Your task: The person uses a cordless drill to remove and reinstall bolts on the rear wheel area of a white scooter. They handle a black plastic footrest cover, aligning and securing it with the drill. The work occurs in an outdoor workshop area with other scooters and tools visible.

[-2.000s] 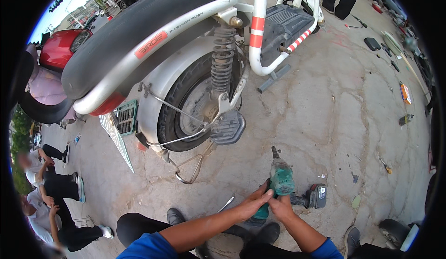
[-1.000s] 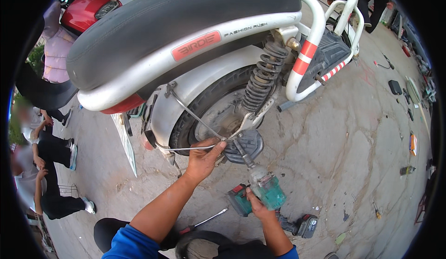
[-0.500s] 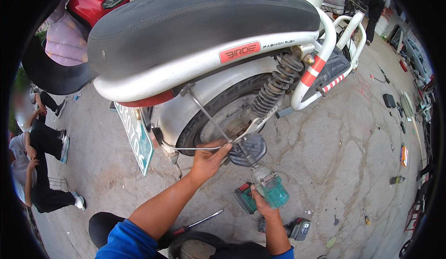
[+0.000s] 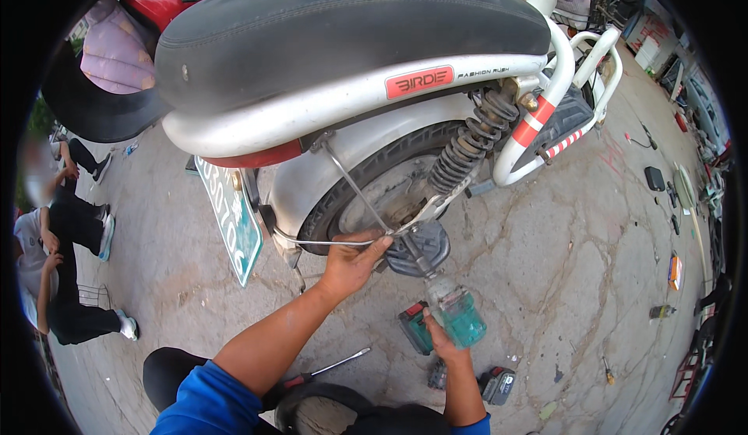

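Note:
My left hand (image 4: pixel 351 265) is closed on the thin metal fender stay (image 4: pixel 331 242) where its rods meet beside the rear wheel hub. Fingertips reach behind the rods and are partly hidden. My right hand (image 4: pixel 447 337) grips a teal cordless impact wrench (image 4: pixel 461 315) with a dark battery (image 4: pixel 417 327). From its nose, a long socket (image 4: pixel 419 259) points up at the axle end, in front of a black footrest (image 4: pixel 428 246). Whether the socket sits on a nut is hidden. The rear wheel (image 4: pixel 382 174) belongs to a white two-wheeler with a black seat (image 4: pixel 351 33).
A screwdriver (image 4: pixel 331 366) and a spare battery (image 4: pixel 497 386) lie on the cracked ground near my knees. Further right are a black box (image 4: pixel 654 177), an orange box (image 4: pixel 675 272) and small tools. A licence plate (image 4: pixel 231 221) hangs behind the wheel. People sit at left.
The view has shifted slightly, so the two-wheeler appears a little further right. Both hands keep their holds on the stay and the impact wrench.

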Demonstrator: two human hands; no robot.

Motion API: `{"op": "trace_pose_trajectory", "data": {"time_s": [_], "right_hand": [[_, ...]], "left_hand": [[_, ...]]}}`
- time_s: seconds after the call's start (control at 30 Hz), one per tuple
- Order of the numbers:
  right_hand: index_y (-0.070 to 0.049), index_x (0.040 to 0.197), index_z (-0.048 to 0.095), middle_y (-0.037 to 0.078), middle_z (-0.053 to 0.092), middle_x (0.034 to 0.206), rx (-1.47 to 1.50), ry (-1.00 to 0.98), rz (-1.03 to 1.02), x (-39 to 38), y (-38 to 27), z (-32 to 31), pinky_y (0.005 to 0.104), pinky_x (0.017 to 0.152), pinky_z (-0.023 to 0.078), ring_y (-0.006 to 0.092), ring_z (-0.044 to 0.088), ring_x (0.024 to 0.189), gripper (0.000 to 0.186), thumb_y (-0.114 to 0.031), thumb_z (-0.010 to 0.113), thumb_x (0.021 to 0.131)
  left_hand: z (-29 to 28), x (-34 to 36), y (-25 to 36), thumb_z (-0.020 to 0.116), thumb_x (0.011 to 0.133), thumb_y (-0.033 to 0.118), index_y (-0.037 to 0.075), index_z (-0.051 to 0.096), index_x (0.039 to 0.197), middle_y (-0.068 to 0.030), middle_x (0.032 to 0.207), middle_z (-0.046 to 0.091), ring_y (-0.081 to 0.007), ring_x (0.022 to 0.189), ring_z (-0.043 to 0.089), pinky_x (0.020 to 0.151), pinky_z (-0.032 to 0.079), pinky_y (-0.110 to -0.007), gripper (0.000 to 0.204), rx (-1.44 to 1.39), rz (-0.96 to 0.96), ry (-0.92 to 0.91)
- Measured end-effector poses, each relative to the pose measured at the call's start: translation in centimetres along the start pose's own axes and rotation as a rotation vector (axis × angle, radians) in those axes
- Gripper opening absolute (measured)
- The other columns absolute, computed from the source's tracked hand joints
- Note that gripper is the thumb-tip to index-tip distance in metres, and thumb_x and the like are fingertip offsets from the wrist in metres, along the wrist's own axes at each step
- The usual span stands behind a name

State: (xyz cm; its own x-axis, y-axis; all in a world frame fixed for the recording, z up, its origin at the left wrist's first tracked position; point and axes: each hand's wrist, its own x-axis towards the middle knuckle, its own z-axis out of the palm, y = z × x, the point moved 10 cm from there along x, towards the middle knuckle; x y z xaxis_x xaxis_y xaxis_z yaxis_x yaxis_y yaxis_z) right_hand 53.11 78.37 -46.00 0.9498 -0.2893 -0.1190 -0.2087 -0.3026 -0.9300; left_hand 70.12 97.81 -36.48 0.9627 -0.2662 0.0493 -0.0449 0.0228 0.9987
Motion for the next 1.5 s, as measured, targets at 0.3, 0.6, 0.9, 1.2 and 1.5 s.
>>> {"op": "trace_pose_trajectory", "data": {"time_s": [0.3,0.6,0.9,1.2,1.5], "right_hand": [[-0.007,0.107,0.073,0.013,0.073,0.104,-0.1,0.012,-0.156,-0.6,-2.6,-1.7,0.0428,0.084,0.053,0.0336,0.067,0.098,0.019,-0.014,0.072,0.09],[-0.006,0.105,0.073,0.013,0.073,0.101,-0.05,0.01,-0.077,-0.3,0.5,-0.8,0.043,0.081,0.053,0.0312,0.069,0.094,0.02,-0.009,0.076,0.086],[-0.014,0.099,0.075,0.005,0.074,0.099,-0.477,0.085,-0.496,-0.5,-2.7,-0.7,0.0402,0.08,0.055,0.0283,0.071,0.091,0.026,-0.015,0.076,0.074],[-0.015,0.102,0.075,0.004,0.075,0.102,-0.415,0.106,-0.459,0.3,-3.1,-0.8,0.0401,0.082,0.056,0.0252,0.072,0.093,0.027,-0.017,0.077,0.075],[-0.017,0.104,0.076,0.004,0.076,0.102,-0.341,0.14,-0.478,0.1,-2.5,-1.3,0.038,0.082,0.055,0.0243,0.072,0.095,0.028,-0.018,0.078,0.076]], "left_hand": [[0.1,0.0,-0.2,0.071,0.098,0.015,-0.004,0.073,0.102,0.0,0.084,0.069,-0.0054,0.078,0.053,0.069,0.047,-0.025,0.019,0.047,-0.021,-0.039],[0.0,0.0,0.3,0.072,0.097,0.014,-0.004,0.073,0.103,0.0013,0.082,0.068,-0.0055,0.078,0.053,0.069,0.047,-0.024,0.019,0.056,-0.001,-0.022],[0.1,0.1,0.6,0.072,0.097,0.012,-0.004,0.074,0.102,0.0016,0.082,0.068,-0.0048,0.077,0.053,0.068,0.047,-0.023,0.016,0.072,0.022,-0.014],[0.1,0.1,0.6,0.072,0.097,0.011,-0.003,0.074,0.103,0.0,0.088,0.071,-0.0057,0.081,0.056,0.071,0.048,-0.025,0.015,0.079,0.005,-0.015],[-0.1,0.1,0.3,0.073,0.096,0.011,-0.003,0.074,0.102,-0.0004,0.086,0.072,-0.0053,0.079,0.056,0.071,0.049,-0.024,0.015,0.073,0.005,-0.011]]}}
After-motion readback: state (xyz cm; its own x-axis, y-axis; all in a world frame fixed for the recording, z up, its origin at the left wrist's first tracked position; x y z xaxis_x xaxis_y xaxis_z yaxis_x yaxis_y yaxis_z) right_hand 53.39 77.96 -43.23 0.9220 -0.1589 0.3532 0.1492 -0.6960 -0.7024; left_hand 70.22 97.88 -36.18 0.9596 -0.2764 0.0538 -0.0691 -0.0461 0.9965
